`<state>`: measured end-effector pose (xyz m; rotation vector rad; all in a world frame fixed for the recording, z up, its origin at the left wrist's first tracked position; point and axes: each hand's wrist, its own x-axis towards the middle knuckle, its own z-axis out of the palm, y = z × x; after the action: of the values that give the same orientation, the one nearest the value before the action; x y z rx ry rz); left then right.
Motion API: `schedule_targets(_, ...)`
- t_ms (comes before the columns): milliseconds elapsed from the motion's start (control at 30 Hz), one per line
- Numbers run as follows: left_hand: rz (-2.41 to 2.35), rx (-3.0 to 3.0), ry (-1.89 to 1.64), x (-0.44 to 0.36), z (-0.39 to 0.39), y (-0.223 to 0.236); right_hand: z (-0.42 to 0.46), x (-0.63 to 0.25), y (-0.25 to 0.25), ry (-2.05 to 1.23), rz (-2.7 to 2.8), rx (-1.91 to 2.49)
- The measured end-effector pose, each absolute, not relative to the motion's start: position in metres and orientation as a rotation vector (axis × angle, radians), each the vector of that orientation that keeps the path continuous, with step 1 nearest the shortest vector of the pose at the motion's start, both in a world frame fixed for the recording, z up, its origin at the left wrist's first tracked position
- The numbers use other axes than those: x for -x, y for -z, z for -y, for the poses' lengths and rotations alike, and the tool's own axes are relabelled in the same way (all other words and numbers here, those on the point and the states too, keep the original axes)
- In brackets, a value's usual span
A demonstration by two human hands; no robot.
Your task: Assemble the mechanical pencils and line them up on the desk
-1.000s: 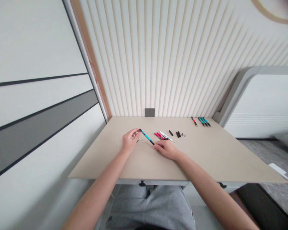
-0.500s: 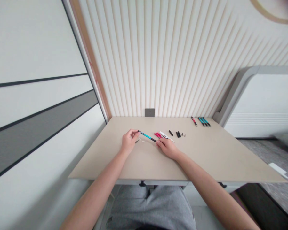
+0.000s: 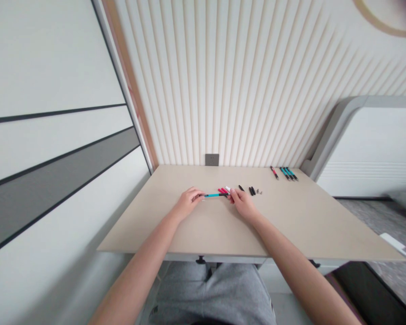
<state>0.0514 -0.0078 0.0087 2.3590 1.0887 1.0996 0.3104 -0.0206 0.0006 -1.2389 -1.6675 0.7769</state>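
A blue pen with black ends lies nearly level between my two hands, just above the table. My left hand is closed on its left end, and my right hand pinches the black right end. Right behind the pen lie red pen barrels and a white piece, partly hidden by the pen and my right hand. A small pale part rests beside the fingers of my left hand.
Black grips and small metal tips lie right of my right hand. Farther back are a red pen and several blue pens in a row. A wall socket sits behind the table.
The pen has turned from a slant, with its right end lower, to nearly level. My right hand has moved up and to the right with it; my left hand has lowered slightly.
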Motion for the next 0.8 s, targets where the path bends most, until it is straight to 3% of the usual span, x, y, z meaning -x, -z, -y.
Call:
schedule_targets(567,-1.011,-2.457,-1.054,-0.0534,0.0103,-0.0061,0.0264,-0.3126,-0.0108,-0.884,1.748,1.174)
schedule_targets(800,-1.002,-2.419,-1.058,-0.0514,0.0104,-0.0106,0.0275,-0.3164,-0.0112,-0.724,1.873,1.151)
